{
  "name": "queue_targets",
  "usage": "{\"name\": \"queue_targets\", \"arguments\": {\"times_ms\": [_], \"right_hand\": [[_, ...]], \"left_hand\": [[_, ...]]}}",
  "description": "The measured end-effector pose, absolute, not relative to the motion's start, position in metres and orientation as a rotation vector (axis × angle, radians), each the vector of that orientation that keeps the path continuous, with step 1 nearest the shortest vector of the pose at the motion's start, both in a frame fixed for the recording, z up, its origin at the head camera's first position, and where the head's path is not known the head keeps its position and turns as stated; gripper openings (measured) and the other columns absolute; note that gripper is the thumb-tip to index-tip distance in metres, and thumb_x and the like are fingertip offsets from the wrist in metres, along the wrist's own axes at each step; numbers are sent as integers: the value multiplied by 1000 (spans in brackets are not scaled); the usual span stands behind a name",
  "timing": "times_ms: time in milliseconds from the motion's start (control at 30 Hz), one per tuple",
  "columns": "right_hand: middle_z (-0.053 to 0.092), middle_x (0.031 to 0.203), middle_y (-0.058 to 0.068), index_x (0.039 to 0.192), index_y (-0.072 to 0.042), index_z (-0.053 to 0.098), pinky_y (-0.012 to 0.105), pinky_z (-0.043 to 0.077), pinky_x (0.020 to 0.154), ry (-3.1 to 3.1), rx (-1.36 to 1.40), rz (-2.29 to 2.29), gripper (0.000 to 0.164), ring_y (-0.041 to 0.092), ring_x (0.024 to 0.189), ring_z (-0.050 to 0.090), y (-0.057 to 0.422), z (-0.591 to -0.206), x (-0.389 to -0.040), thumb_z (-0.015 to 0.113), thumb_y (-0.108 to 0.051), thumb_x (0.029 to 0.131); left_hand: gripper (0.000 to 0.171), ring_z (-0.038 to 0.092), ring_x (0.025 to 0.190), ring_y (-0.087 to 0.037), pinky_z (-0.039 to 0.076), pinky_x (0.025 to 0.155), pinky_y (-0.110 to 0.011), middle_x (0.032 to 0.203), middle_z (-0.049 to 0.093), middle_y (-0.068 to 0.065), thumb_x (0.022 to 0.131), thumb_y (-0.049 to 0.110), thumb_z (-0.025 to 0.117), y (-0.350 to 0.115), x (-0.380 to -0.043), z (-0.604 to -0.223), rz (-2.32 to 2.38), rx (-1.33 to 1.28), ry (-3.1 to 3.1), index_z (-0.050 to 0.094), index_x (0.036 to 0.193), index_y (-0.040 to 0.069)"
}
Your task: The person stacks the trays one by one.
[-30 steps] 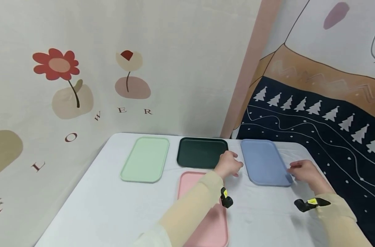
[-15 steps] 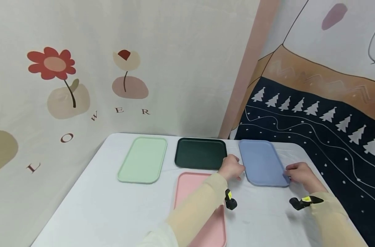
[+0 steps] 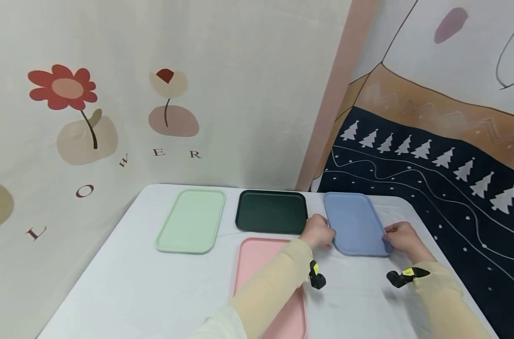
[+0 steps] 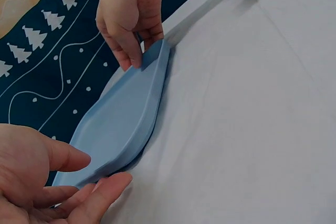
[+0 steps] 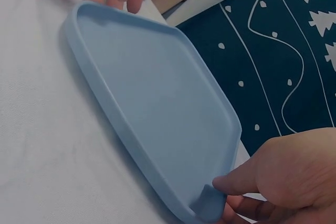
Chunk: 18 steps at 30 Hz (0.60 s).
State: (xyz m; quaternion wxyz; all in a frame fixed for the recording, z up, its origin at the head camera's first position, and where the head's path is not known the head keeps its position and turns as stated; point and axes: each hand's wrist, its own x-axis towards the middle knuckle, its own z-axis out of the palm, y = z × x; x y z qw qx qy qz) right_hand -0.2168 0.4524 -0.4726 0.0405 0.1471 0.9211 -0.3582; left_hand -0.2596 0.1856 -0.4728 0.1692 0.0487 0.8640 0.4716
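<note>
The blue tray point(image 3: 354, 223) is smooth, rectangular and round-cornered, with a raised rim. It sits at the far right of the white cloth point(image 3: 346, 296). The right hand point(image 3: 403, 238) pinches its near right corner. The left hand point(image 3: 318, 231) is at the left edge, thumb and fingers spread; whether it bears on the rim, I cannot tell. Only the left wrist view shows that thumb over the tray floor. A sleeve point(image 3: 265, 289) partly hides the pink tray point(image 3: 250, 263), cut off below.
</note>
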Motion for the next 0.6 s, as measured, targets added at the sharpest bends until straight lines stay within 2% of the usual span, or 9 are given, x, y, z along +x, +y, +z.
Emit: {"name": "queue_targets", "arguments": {"times_ms": [133,233,433,600], "right_hand": [[64,99,31,119,27,54,32,54,65,2839,475,-1076,37,32,87,64,448,-472,-217,56,4,90],[63,98,30,118,26,55,31,53,65,2857,484,-1063,35,33,86,63,444,-473,-218,55,5,89],[64,100,32,117,25,57,34,55,66,2887,481,-1052,35,36,89,64,444,-473,-216,56,4,89],[63,100,32,118,25,57,32,53,65,2875,489,-1091,35,36,89,62,447,-474,-213,57,4,89]], "left_hand": [[14,71,54,-16,54,65,-23,72,69,-5,92,2,69,187,-258,-474,1327,168,2472,72,105,-1],[8,67,52,-16,51,59,-23,63,65,-3,89,-1,69,187,-257,-475,1332,169,2479,71,97,-1],[8,59,53,-16,51,54,-25,71,62,-5,87,-5,69,191,-258,-478,1331,151,2474,71,91,1],[21,61,58,-15,53,59,-26,81,64,-6,87,-6,72,193,-259,-480,1341,124,2455,72,107,-2]]}}
